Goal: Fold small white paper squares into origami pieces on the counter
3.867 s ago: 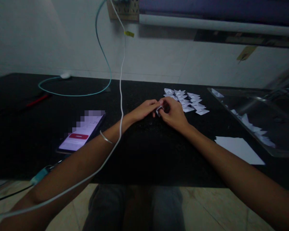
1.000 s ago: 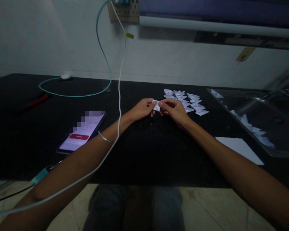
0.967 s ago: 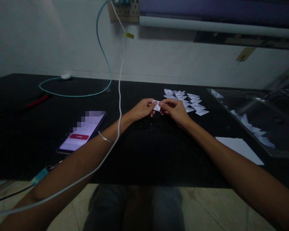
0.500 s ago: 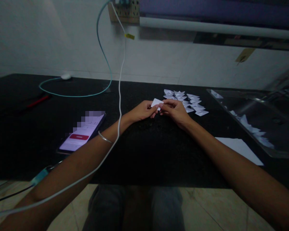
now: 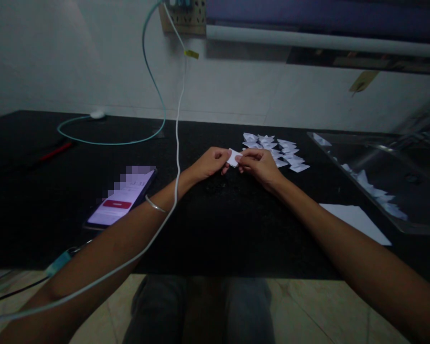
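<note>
A small folded piece of white paper [image 5: 234, 158] is pinched between my two hands above the black counter. My left hand [image 5: 212, 162] grips its left edge between thumb and fingers. From the other side, my right hand [image 5: 258, 165] holds it with the thumb on top; the fingers beneath are partly hidden. Just behind and right of that hand lie rows of folded white paper boats [image 5: 290, 155], some covered by it. A stack of flat white paper [image 5: 354, 222] rests on the counter beside my right forearm.
A lit phone [image 5: 122, 198] lies left of my left forearm, on the counter [image 5: 215, 229]. A white cable [image 5: 177, 143] hangs across that forearm. More folded papers [image 5: 376, 193] line the rim of the sink [image 5: 412, 179] at right. A red object [image 5: 55, 151] sits far left.
The folded paper has turned slightly between my fingers and shows a smaller, tilted face. My hands have stayed in nearly the same place.
</note>
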{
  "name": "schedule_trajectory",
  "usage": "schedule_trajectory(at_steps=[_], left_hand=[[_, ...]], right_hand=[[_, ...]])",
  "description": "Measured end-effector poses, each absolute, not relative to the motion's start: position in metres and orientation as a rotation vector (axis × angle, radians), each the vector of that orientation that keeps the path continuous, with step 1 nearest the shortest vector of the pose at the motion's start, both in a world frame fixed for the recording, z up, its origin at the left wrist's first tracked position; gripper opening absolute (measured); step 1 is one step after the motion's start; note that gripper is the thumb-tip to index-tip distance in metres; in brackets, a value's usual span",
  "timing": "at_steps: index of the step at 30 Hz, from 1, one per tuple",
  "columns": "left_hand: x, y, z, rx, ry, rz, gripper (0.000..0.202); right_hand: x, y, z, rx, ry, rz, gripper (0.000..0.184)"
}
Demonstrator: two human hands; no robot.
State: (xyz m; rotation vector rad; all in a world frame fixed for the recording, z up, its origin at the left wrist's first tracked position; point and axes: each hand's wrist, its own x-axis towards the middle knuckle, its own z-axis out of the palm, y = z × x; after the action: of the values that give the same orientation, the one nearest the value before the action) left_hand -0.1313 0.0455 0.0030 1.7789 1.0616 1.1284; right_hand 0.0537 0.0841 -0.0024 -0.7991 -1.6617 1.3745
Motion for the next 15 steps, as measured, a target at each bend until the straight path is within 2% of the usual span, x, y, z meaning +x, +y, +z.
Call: schedule_trajectory(at_steps=[7,15], left_hand=[[-0.1323,0.0464,0.0032,1.695,0.984,1.097,0.039],[-0.1330,0.0497,0.0004,1.742,0.906,1.133,0.052]], right_hand=[[0.0536,0.0831,-0.0036,-0.755,-1.758,1.310,0.021],[0.0549,0.0793,-0.0007,-0.673,-1.815,1.350,0.025]])
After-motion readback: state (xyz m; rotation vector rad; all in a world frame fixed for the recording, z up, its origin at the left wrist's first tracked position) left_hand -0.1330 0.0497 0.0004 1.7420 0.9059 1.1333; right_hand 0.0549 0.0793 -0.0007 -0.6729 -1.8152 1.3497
